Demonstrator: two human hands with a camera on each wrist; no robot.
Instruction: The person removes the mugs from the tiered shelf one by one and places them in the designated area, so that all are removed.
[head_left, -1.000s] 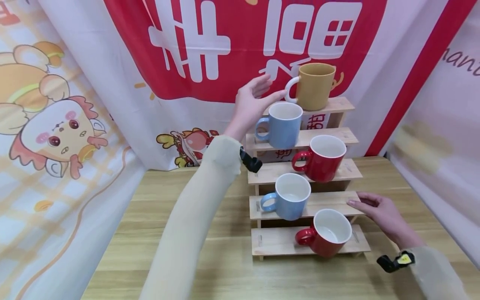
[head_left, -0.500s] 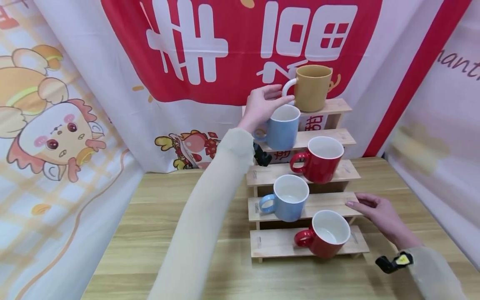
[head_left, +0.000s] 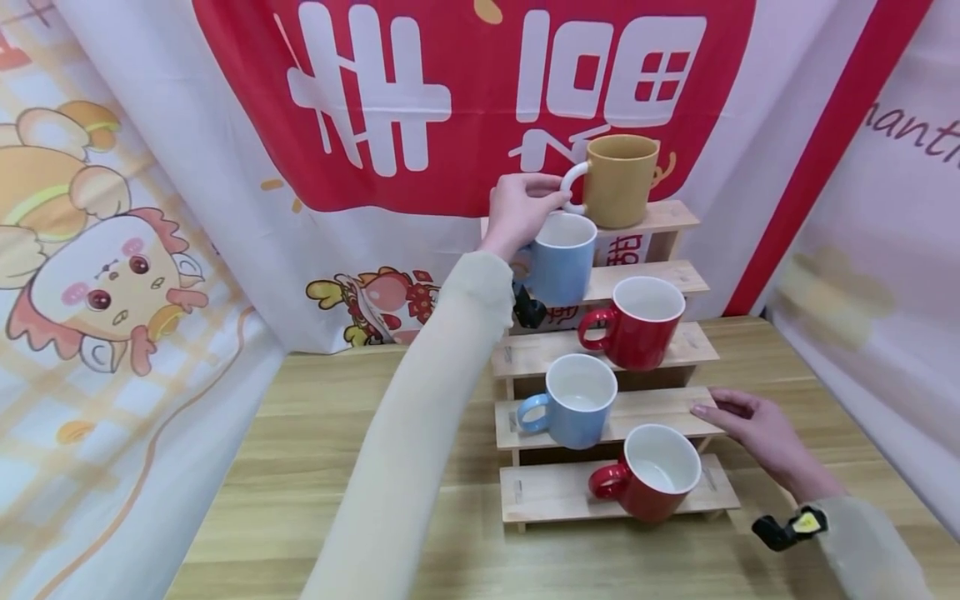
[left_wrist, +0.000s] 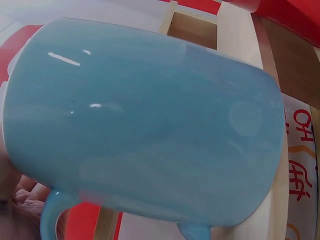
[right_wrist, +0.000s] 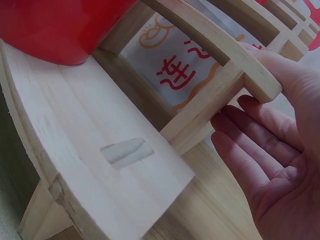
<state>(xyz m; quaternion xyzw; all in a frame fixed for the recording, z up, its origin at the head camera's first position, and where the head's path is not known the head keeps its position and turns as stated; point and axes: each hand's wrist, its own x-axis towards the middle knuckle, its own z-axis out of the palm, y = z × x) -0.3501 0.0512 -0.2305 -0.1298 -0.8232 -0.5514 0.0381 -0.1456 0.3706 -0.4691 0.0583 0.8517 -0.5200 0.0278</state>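
My left hand [head_left: 521, 208] is up at the top step, thumb and fingers pinching the white handle [head_left: 572, 185] of a tan mug [head_left: 621, 183]. Right under that hand, a light blue mug [head_left: 562, 260] stands on the second step; it fills the left wrist view and hides most of the hand there. My right hand [head_left: 753, 429] holds the right end of a lower step of the wooden tiered rack [head_left: 667, 408]. In the right wrist view, its thumb lies over the board's end, with the fingers [right_wrist: 240, 150] bent below.
A red mug [head_left: 647, 323] stands on the middle step. Below it come another light blue mug [head_left: 579, 402] and, on the lowest step, another red mug [head_left: 654, 473]. Printed cloth [head_left: 420, 108] hangs behind and at both sides of the wooden table [head_left: 330, 425].
My left hand has moved right to the tan mug's handle, and its thumb and fingers have closed on it. My right hand stays on the rack. The head view has shifted slightly.
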